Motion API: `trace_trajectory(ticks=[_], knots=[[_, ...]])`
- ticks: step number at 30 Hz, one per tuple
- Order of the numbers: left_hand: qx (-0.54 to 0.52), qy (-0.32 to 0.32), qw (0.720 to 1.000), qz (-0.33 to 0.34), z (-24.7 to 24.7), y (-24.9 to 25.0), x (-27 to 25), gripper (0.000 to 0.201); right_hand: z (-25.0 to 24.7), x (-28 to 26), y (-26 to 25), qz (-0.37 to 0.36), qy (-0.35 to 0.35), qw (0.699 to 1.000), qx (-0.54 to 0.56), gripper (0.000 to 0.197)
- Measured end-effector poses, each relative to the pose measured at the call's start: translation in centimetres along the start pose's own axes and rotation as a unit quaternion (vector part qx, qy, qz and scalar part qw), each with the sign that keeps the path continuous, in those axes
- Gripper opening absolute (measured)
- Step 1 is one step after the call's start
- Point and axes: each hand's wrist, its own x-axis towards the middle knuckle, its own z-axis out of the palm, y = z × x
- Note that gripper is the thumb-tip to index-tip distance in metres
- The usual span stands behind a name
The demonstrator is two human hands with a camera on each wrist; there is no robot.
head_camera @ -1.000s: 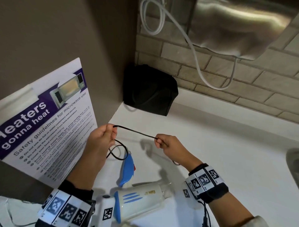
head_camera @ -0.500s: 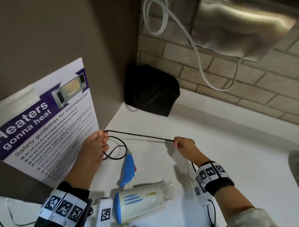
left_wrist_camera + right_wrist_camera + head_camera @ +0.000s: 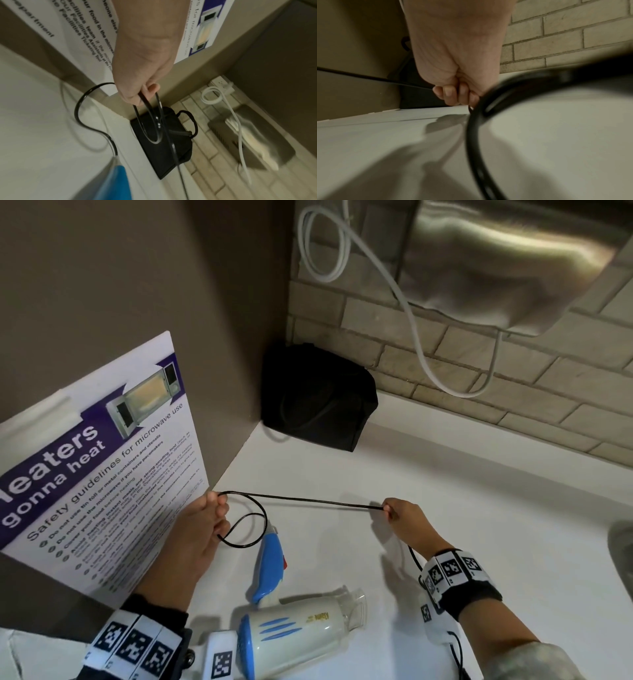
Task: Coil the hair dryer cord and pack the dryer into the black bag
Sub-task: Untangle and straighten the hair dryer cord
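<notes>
Left hand [image 3: 202,529] pinched the black cord [image 3: 308,501] w/ fingertips closed on a small loop, which hung just below and to the right of that grip. From there the cord ran taut, straight across to the right hand [image 3: 404,518], fingers curled tight round it; the rest trailed down past that wrist. Hair dryer [image 3: 298,631] lay on its side on the white counter [image 3: 479,525], below and between both grips, its blue handle pointing up toward the loop. Black bag [image 3: 318,398] sat well beyond both hands, in the corner vs. the brick wall [image 3: 445,364].
</notes>
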Motion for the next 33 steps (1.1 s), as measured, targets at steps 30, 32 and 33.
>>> trace_trajectory(ticks=[30, 32, 33], knots=[[0.804, -0.061, 0.579, 0.121, 7.5, 0.1, -3.9, 0.053, -4.8, -5.1, -8.7, -0.037, 0.080, 0.987, -0.135, 0.032], [0.812, -0.081, 0.564, 0.125, 9.1, 0.5, -5.0, 0.055, -5.4, -5.9, -9.8, -0.058, 0.062, 0.986, -0.145, 0.032], [0.795, -0.103, 0.576, 0.160, 9.9, 0.4, -5.3, 0.055, -5.6, -6.3, -10.4, -0.077, 0.045, 0.986, -0.140, 0.032]])
